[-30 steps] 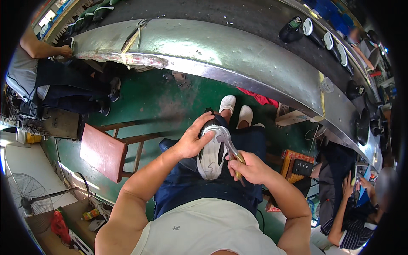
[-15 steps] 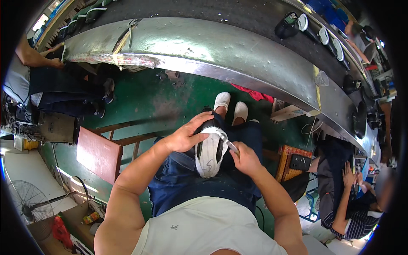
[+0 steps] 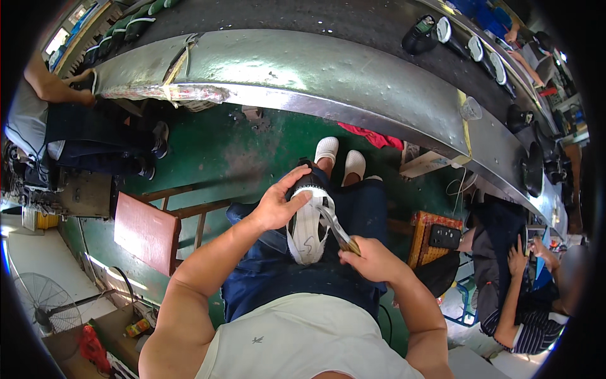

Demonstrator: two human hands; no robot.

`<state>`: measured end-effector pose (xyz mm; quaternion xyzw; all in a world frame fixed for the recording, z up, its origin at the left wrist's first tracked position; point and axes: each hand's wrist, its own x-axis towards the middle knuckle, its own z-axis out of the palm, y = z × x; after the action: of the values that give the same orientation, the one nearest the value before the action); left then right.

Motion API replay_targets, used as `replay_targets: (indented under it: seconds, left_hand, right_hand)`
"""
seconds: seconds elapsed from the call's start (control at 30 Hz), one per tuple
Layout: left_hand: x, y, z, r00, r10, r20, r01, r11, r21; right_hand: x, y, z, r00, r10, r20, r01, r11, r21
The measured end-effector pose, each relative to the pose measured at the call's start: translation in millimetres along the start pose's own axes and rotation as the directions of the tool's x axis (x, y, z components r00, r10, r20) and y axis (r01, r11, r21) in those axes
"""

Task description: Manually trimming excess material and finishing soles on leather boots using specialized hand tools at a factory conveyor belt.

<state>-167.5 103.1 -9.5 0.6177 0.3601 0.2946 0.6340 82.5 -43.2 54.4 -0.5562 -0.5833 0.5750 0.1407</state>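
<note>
A black shoe upper rests bottom up across my lap, its white insole board facing me with a pen mark on it. Whitish, ragged upper edge wraps around the board's rim. My left hand clasps the shoe at its far end, thumb pressed on the white edge and fingers around the black side. In my right hand is the handle of metal pincers, whose curved head meets the shoe's right edge near the far end. The jaws are too small to make out.
A metal-edged workbench curves across ahead, with several shoes on its dark belt. To the left stands a brown-topped stool; to the right, a woven seat bears a black power strip. People work on both sides.
My right hand has shifted slightly right and toward me, exposing more of the pincers. Their head stays by the shoe's right edge. My left hand keeps its hold.
</note>
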Motion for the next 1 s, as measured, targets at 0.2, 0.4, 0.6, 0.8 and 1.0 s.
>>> replay_targets:
  seconds: [0.2, 0.4, 0.6, 0.8, 1.0]
  left_hand:
    - [1.6, 9.8, -2.8, 0.992, 0.057, 0.110, -0.072, 0.988, 0.137]
    - [-58.6, -9.2, 20.5, 0.974, -0.162, -0.160, 0.210, 0.912, 0.352]
    - [-75.3, -19.7, 16.7, 0.969, -0.229, -0.098, 0.238, 0.967, 0.095]
    - [-66.3, -8.1, 25.3, 0.964, -0.264, 0.029, 0.257, 0.953, 0.160]
    - [-45.6, -16.2, 45.3, 0.959, -0.137, 0.247, 0.077, 0.968, 0.238]
  right_hand:
    - [22.9, -28.8, 9.2, 0.941, -0.101, -0.323, 0.125, 0.991, 0.055]
    - [20.6, 4.1, 22.4, 0.834, -0.036, -0.550, 0.139, 0.979, 0.148]
    - [55.5, 36.6, 51.5, 0.886, 0.093, -0.455, -0.023, 0.988, 0.156]
    - [54.0, 54.6, 51.4, 0.917, 0.104, -0.385, -0.006, 0.969, 0.248]
    - [24.3, 62.4, 27.1, 0.928, 0.105, -0.358, 0.076, 0.886, 0.457]
